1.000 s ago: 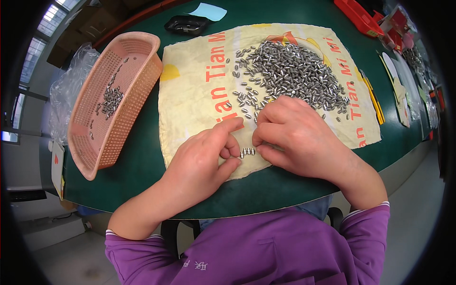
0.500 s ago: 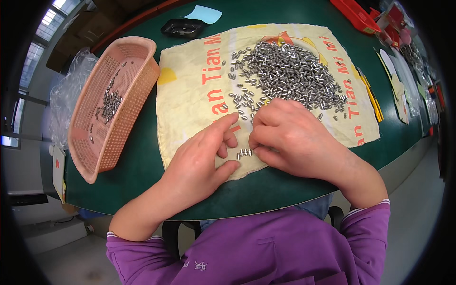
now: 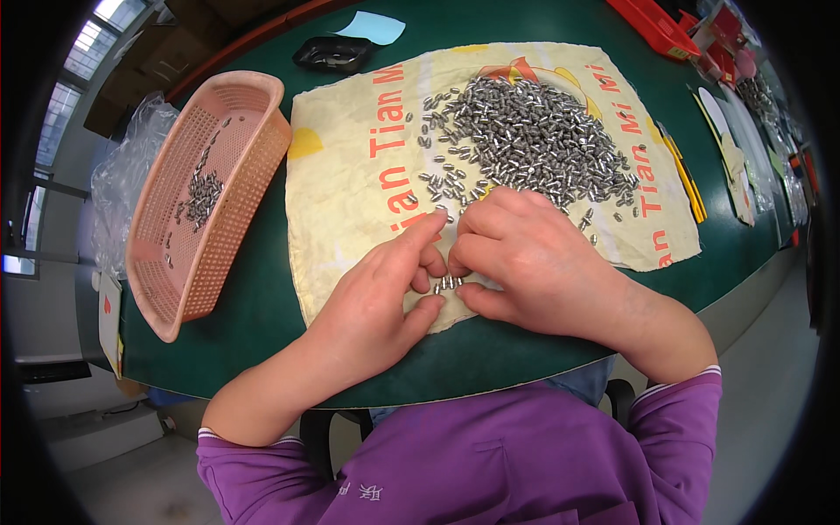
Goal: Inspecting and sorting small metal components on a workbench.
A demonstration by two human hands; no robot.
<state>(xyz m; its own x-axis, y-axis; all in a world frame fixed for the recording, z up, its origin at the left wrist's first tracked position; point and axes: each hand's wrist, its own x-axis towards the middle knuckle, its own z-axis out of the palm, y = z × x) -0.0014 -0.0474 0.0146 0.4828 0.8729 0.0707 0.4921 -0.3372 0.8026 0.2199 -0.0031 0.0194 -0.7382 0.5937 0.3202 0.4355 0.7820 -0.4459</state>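
Observation:
Small barrel-shaped metal pieces lie in a heap (image 3: 542,131) on a cream printed cloth (image 3: 341,175). Close to the cloth's near edge stands a short row of the same metal pieces (image 3: 448,283), side by side. My left hand (image 3: 372,284) rests at the row's left end, index finger stretched out and thumb apart from it; it holds nothing that I can see. On the other side my right hand (image 3: 525,254) has its fingers curled, with thumb and fingertips at the row's right end. Whatever lies inside those curled fingers is hidden.
A pink perforated basket (image 3: 254,175) with several metal pieces stands at the left, beside a clear plastic bag (image 3: 122,192). A black tray (image 3: 332,54) and pale blue paper (image 3: 374,27) lie at the back. A yellow cutter (image 3: 682,175) and red tray (image 3: 652,31) are on the right.
My right hand has shifted slightly left and nearer, its fingertips now close against the row. A few loose pieces now show right of it. My left hand has barely moved.

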